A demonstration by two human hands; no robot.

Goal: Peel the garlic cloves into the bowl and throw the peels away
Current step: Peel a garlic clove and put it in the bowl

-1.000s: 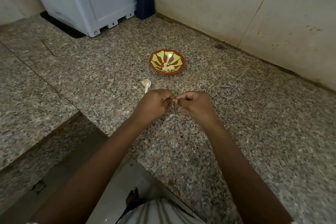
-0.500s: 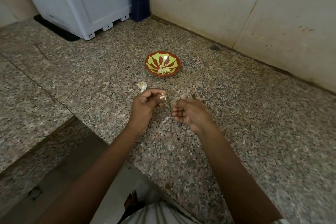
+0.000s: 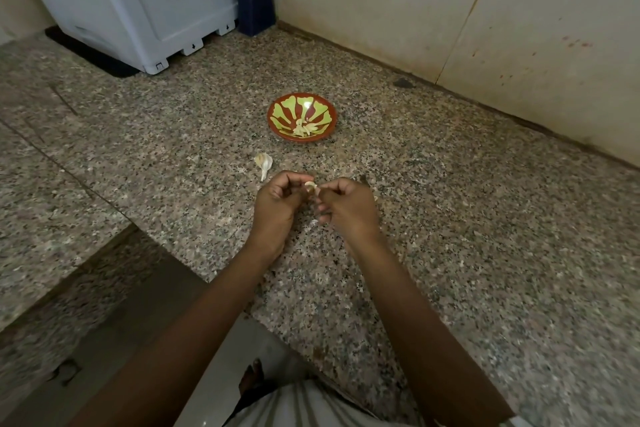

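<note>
- Right now the left hand [image 3: 277, 206] pinches a garlic clove [image 3: 310, 188] between thumb and curled forefinger, held above the counter [image 3: 467, 236] a little in from its front edge.
- The right hand [image 3: 349, 210] meets it with fingers curled tight. Its fingertips close narrowly on the clove's right end, apparently nipping at the skin, though the skin itself is too small to make out.
- The step in hand looks like stripping the peel. To do it well, the left hand should keep the clove steady by its body, while the right catches a loose edge with a nail and draws it along the clove's length, not across.
- Turning the clove between pulls would expose skin hidden under the left thumb.
- Working low over the counter keeps the flakes together for throwing away later. The peeled clove then needs a short carry away from the front edge to the bowl [image 3: 273, 121].
- Count: one bowl, red with green markings, standing towards the back edge of the counter, well apart from the hands.
- Peeled cloves [image 3: 304, 128] lie in a small overlapping heap in its bottom. There are several, perhaps three or four, but I cannot tell exactly.
- One clove in the fingers.
- One unpeeled garlic piece [image 3: 264, 163] lies on the counter between the bowl and the left hand, just beside the knuckles.
</note>
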